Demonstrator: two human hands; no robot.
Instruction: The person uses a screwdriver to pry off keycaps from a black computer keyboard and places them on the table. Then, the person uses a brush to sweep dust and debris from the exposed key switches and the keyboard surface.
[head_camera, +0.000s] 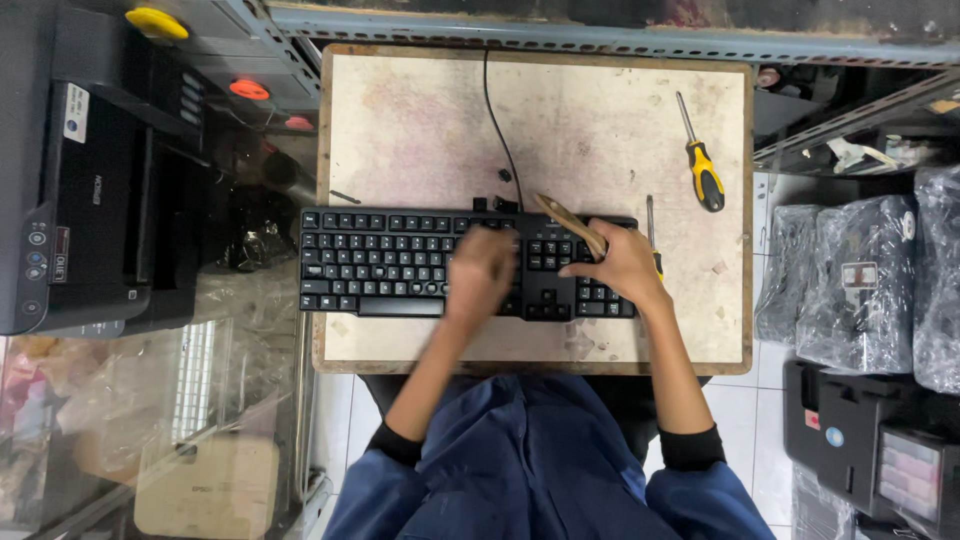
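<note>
On worn board, left hand blurred over keyboard, grip unclear, right hand clasping wooden-handled brush

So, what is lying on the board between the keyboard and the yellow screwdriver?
In the head view, a second tool lies there, close beside the keyboard, partly hidden by the right hand. Beyond it the board is bare up to the yellow screwdriver.

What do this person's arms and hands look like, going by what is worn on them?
Both hands, the left hand and the right hand, are bare: no gloves, and no rings or watch can be made out. The forearms are uncovered. Blue sleeves are pushed up near the elbows, with black cuffs showing below them.
</note>
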